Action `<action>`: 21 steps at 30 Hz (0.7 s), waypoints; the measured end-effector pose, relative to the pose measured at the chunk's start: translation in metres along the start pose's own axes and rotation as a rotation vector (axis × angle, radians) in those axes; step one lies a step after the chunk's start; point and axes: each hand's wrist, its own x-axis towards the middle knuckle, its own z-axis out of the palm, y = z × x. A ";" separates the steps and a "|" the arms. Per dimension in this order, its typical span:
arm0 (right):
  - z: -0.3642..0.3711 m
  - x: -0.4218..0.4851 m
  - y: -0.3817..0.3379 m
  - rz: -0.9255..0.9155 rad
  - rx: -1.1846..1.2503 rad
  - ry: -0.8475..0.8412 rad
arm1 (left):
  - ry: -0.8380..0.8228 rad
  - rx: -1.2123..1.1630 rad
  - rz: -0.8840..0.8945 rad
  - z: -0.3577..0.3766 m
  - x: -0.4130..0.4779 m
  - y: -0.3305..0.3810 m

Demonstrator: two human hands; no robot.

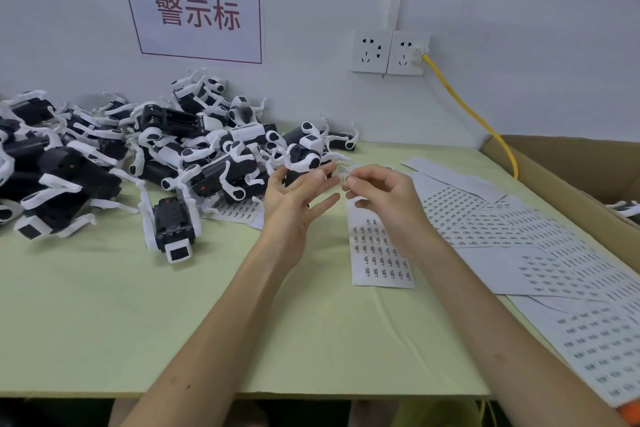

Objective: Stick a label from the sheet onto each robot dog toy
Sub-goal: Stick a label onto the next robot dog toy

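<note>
My left hand (pixel 294 199), fingers spread wide, supports a black-and-white robot dog toy (pixel 304 154) at 12 o'clock. My right hand (pixel 379 198) pinches a small label (pixel 343 173) just beside it. The label sheet (pixel 381 253) lies at 3 o'clock on the table (pixel 138 305).

Left hand (pixel 294 198) spread open just beside the toy pile (pixel 138 152); right hand (pixel 377 194) pinches a small label (pixel 344 174), label sheet (pixel 379 253) below it.
</note>
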 end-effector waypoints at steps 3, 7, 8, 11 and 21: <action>-0.001 0.000 0.000 -0.052 -0.108 -0.009 | 0.010 0.077 0.023 -0.001 0.003 -0.003; 0.001 -0.002 0.002 -0.126 -0.221 0.011 | 0.031 0.157 0.032 -0.002 0.005 -0.011; 0.002 -0.003 0.002 -0.140 -0.248 0.017 | 0.040 0.168 0.034 -0.002 0.005 -0.012; 0.003 -0.005 0.002 -0.172 -0.338 0.033 | 0.045 0.196 0.052 -0.002 0.005 -0.012; 0.004 -0.002 -0.001 -0.026 -0.184 0.039 | 0.102 0.096 0.043 0.000 0.003 -0.007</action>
